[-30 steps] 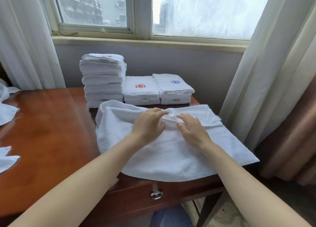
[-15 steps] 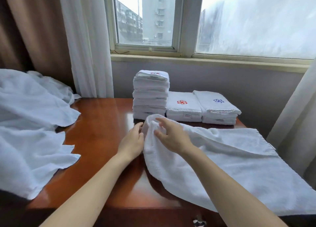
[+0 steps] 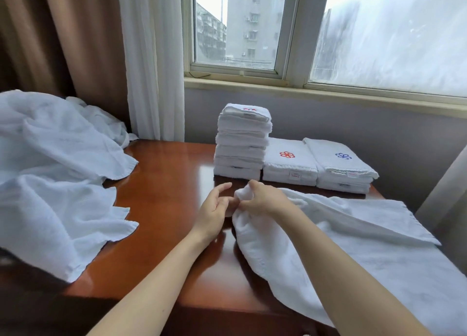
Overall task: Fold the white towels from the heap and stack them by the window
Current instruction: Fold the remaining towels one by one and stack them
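A white towel (image 3: 353, 254) lies spread over the right half of the wooden table (image 3: 161, 184). My right hand (image 3: 262, 200) grips its bunched left corner, lifted a little off the wood. Just left of that corner is my left hand (image 3: 214, 206), fingers relaxed and apart, touching the towel's edge at most. Behind the hands, by the window, stands a tall stack of folded towels (image 3: 242, 143), with two lower stacks beside it, one with a red emblem (image 3: 289, 163) and one with a blue emblem (image 3: 341, 166). The heap of unfolded towels (image 3: 50, 179) fills the left side.
White sheer curtain (image 3: 154, 57) and brown drape (image 3: 63, 37) hang behind the heap. Another curtain edge (image 3: 444, 191) is at the far right. The window sill (image 3: 328, 93) runs above the stacks. Bare polished wood shows between the heap and the towel.
The view swung left, bringing the heap into sight. Both hands moved from the towel's middle to its left corner; my right hand gathered the corner and my left hand opened beside it.
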`<state>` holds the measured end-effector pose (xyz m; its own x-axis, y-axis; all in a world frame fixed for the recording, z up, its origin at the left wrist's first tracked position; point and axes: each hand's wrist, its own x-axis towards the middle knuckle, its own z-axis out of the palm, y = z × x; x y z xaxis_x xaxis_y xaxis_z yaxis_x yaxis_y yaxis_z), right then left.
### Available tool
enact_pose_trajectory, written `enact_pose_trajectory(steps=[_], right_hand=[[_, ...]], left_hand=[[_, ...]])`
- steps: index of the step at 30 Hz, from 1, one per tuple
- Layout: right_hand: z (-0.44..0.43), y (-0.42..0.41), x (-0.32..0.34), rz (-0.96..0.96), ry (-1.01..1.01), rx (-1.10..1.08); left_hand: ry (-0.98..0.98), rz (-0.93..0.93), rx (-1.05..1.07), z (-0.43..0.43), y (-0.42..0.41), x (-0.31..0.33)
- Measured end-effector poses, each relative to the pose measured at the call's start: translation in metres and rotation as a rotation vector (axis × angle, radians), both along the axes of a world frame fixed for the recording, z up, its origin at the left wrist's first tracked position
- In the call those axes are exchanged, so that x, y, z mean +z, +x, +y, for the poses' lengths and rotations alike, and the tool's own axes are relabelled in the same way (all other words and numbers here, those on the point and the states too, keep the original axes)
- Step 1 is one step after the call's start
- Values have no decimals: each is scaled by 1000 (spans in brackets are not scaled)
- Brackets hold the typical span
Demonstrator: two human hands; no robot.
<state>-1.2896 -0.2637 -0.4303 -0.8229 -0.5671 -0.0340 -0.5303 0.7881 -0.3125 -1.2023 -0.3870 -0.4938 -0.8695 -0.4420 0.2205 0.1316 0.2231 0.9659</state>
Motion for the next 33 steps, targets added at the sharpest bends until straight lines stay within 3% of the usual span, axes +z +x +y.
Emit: enact_pose_trajectory(steps=[4, 6, 11, 15, 17, 19, 21, 23, 28, 33], right_hand=[[14, 4, -3, -38, -178, -30], [29, 4, -2, -206, -437, -48], [57, 2, 20, -614, -1104, 14], [69, 5, 39, -875, -1371, 190], [73, 7, 44, -982, -1437, 207], [74, 10, 46, -1037, -1452, 219], [72, 15, 46, -1010, -1420, 250], [70, 18, 44, -909, -1331, 250], [60, 24, 33, -618, -951, 108], [39, 35, 24, -376, -778, 109]], left_hand=[[-70, -43, 23, -1, 1, 1], [-66, -109, -21, 1, -2, 8], [163, -145, -285, 17, -10, 54], [177, -110, -381, 24, -10, 88], [216, -223, -395, 24, -10, 101], [236, -404, -399, 24, -6, 109], [226, -450, -358, 21, -2, 110], [116, -352, -200, 14, 0, 108], [-460, -197, 317, -18, 18, 112], [-496, 76, 565, -49, 42, 126]])
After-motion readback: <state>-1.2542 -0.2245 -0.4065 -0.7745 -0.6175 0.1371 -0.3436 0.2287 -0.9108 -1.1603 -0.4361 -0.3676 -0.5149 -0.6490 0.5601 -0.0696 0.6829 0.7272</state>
